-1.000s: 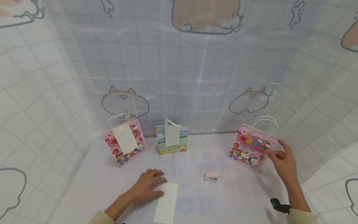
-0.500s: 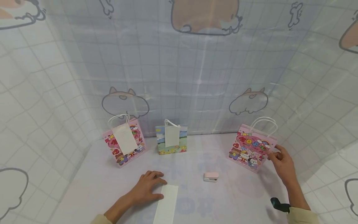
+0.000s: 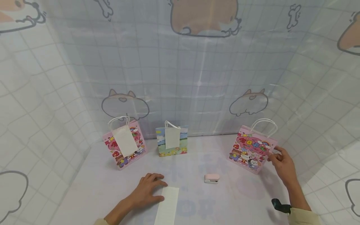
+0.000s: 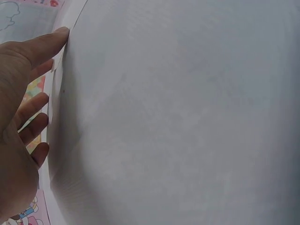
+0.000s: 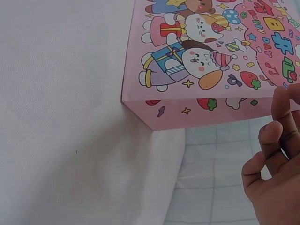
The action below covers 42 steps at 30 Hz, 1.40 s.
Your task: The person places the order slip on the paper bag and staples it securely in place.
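In the head view my left hand (image 3: 146, 191) lies palm down at the near middle of the table, fingers loosely bent. Its thumb and index fingertips are right at the left edge of a long white paper strip (image 3: 167, 206). On the right, my right hand (image 3: 283, 168) pinches the side edge of a pink cartoon gift bag (image 3: 250, 150), thumb towards the front and index finger going behind. The bag leans to one side, its white handles up. In the right wrist view the fingers (image 5: 281, 105) meet the bag's side (image 5: 211, 112); the index fingertip is partly hidden in the head view.
A small pink and white stapler (image 3: 212, 178) lies between the hands. Towards the back left stand another pink gift bag (image 3: 140, 142) and a small blue-green landscape bag (image 3: 161, 142), each with a white paper on its front. A grid-patterned curtain (image 3: 180, 78) encloses the table.
My right index finger has come down from the bag's top corner to behind its side edge. The left hand and paper strip stay nearly in place; the view tilts slightly upward.
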Each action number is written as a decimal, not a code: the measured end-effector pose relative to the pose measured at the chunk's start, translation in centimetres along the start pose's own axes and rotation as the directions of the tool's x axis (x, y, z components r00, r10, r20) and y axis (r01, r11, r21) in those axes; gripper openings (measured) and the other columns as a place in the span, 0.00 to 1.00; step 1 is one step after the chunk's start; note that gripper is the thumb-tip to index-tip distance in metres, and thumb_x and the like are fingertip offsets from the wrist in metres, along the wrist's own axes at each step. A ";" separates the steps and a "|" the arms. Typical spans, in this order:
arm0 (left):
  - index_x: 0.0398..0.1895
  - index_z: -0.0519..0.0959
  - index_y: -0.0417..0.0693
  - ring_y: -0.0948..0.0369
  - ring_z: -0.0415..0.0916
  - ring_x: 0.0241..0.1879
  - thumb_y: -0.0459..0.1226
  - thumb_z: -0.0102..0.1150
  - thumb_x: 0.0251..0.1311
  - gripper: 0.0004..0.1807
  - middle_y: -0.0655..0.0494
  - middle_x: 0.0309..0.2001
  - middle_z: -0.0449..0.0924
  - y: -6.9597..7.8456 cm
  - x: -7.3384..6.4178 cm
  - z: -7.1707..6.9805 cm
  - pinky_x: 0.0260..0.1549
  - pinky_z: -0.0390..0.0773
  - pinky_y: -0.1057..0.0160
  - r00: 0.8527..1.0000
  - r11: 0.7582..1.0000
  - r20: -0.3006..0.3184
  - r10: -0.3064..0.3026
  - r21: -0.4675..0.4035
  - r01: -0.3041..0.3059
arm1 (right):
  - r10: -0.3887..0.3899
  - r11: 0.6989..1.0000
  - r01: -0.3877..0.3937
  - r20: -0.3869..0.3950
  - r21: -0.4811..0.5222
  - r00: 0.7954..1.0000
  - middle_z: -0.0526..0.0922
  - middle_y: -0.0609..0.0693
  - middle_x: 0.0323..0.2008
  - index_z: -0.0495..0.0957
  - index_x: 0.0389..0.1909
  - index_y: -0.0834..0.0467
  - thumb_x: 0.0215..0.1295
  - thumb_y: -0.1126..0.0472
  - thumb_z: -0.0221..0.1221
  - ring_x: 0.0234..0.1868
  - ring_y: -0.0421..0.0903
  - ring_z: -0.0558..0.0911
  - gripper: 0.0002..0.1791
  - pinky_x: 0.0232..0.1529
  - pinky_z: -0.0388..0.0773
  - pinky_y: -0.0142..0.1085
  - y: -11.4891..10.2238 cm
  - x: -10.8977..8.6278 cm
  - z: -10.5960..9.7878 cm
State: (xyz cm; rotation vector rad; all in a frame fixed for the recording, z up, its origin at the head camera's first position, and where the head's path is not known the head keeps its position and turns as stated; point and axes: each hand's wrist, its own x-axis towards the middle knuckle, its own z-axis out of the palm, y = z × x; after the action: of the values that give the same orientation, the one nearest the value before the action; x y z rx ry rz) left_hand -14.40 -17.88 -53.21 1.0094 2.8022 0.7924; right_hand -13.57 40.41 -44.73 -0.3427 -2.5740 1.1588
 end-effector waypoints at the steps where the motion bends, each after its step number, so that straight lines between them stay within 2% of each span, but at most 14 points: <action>1: 0.53 0.81 0.71 0.54 0.66 0.57 0.61 0.67 0.56 0.22 0.57 0.62 0.74 0.0 0.0 0.0 0.47 0.65 0.45 1.000 1.000 0.002 -0.002 0.000 0.002 | -0.003 1.000 0.003 0.001 0.003 1.000 0.85 0.53 0.36 0.58 0.74 0.61 0.77 0.46 0.52 0.40 0.40 0.75 0.34 0.37 0.69 0.26 0.0 0.0 0.0; 4: 0.52 0.81 0.70 0.53 0.66 0.58 0.60 0.68 0.56 0.21 0.56 0.62 0.74 0.0 0.0 -0.1 0.47 0.65 0.46 1.000 1.000 0.008 -0.009 -0.002 0.009 | -0.005 1.000 0.005 0.003 0.013 1.000 0.85 0.51 0.35 0.59 0.73 0.61 0.77 0.46 0.52 0.39 0.37 0.74 0.33 0.37 0.69 0.26 0.1 0.1 0.0; 9: 0.51 0.81 0.72 0.56 0.65 0.58 0.55 0.69 0.57 0.18 0.61 0.60 0.74 0.3 0.0 -0.3 0.49 0.64 0.45 0.999 0.999 0.016 -0.031 -0.023 0.032 | 0.000 1.000 0.000 0.008 0.012 1.000 0.85 0.51 0.34 0.61 0.71 0.60 0.77 0.46 0.52 0.41 0.42 0.75 0.32 0.39 0.69 0.29 0.0 0.2 0.0; 14: 0.47 0.82 0.71 0.63 0.67 0.52 0.51 0.70 0.58 0.13 0.71 0.50 0.78 0.4 -0.1 -0.5 0.47 0.63 0.50 1.000 0.999 -0.008 -0.007 -0.046 0.007 | -0.007 1.000 0.006 0.018 0.016 1.000 0.85 0.55 0.37 0.63 0.68 0.59 0.77 0.46 0.51 0.44 0.49 0.75 0.28 0.40 0.68 0.34 -0.3 0.3 0.1; 19: 0.43 0.83 0.71 0.70 0.69 0.44 0.47 0.68 0.61 0.09 0.79 0.41 0.80 0.3 0.0 -0.6 0.43 0.62 0.56 1.000 0.997 0.015 0.010 -0.072 -0.009 | -0.007 1.000 0.007 0.014 0.013 1.000 0.84 0.59 0.41 0.69 0.61 0.60 0.78 0.47 0.50 0.44 0.49 0.77 0.23 0.41 0.69 0.35 -0.6 0.3 0.4; 21: 0.42 0.84 0.71 0.71 0.69 0.42 0.45 0.68 0.61 0.08 0.80 0.39 0.80 0.3 0.0 -0.5 0.42 0.62 0.57 1.000 0.997 0.016 0.018 -0.078 -0.016 | -0.007 1.000 0.007 0.007 0.008 1.000 0.83 0.60 0.43 0.70 0.59 0.60 0.78 0.48 0.49 0.42 0.44 0.77 0.22 0.41 0.69 0.35 -0.7 0.3 0.4; 26: 0.40 0.84 0.71 0.73 0.69 0.40 0.43 0.69 0.62 0.08 0.81 0.38 0.80 0.2 -0.1 -0.4 0.41 0.62 0.59 0.999 0.996 -0.013 0.042 -0.082 -0.043 | -0.003 1.000 0.003 0.002 -0.002 1.000 0.83 0.60 0.44 0.72 0.58 0.60 0.78 0.47 0.49 0.40 0.38 0.76 0.22 0.41 0.69 0.36 -0.8 0.3 0.4; 35: 0.37 0.84 0.71 0.74 0.69 0.39 0.44 0.69 0.61 0.06 0.85 0.35 0.79 0.2 -0.1 -0.4 0.40 0.63 0.60 0.995 0.994 -0.056 0.079 -0.077 -0.083 | -0.001 1.000 0.001 -0.004 0.002 1.000 0.84 0.58 0.40 0.73 0.55 0.61 0.78 0.47 0.49 0.41 0.45 0.75 0.22 0.40 0.68 0.39 -1.0 0.1 0.5; 42: 0.36 0.84 0.69 0.72 0.70 0.39 0.44 0.69 0.61 0.05 0.84 0.35 0.79 0.5 0.2 -1.0 0.41 0.63 0.60 0.998 0.992 -0.053 0.038 -0.118 -0.044 | -0.033 0.999 0.033 -0.008 0.003 0.999 0.84 0.54 0.38 0.73 0.56 0.60 0.78 0.47 0.49 0.41 0.46 0.75 0.21 0.40 0.69 0.35 -1.4 0.1 0.7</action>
State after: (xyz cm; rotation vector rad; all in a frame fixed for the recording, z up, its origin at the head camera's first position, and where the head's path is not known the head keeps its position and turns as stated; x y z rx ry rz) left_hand -14.47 -17.84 -52.10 1.0442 2.7452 0.9904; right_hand -13.99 39.05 -44.04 -0.3028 -2.5604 1.1477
